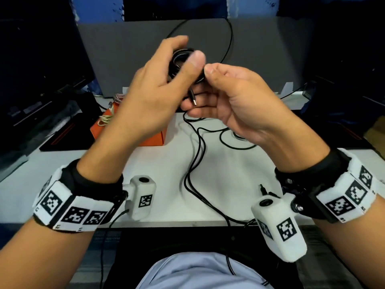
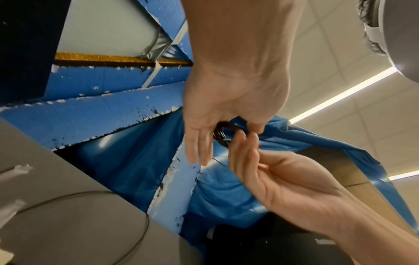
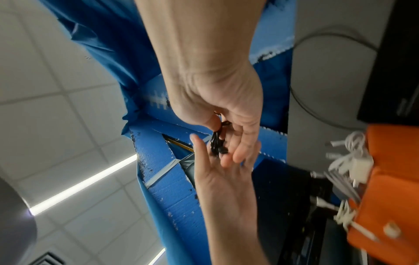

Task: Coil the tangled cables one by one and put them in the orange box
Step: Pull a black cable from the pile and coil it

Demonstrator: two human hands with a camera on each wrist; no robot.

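I hold a coil of black cable (image 1: pixel 180 57) in front of me, above the white table (image 1: pixel 158 167). My left hand (image 1: pixel 185 52) grips the coil between thumb and fingers. My right hand (image 1: pixel 208 80) pinches the same cable beside the coil, and a plug end (image 1: pixel 193 99) hangs between the hands. The rest of the black cable (image 1: pixel 196 155) trails down onto the table. The orange box (image 1: pixel 98 130) stands behind my left hand, holding pale coiled cables (image 1: pixel 105 118). The wrist views show the coil (image 2: pixel 223 133) (image 3: pixel 216 141) and the box (image 3: pixel 385 197).
A grey board (image 1: pixel 270 59) stands at the back with a loop of black cable (image 1: pixel 230 38) arcing in front of it. A dark laptop (image 1: pixel 52 113) lies left of the box. More black cable (image 1: pixel 235 142) loops on the table under my right hand.
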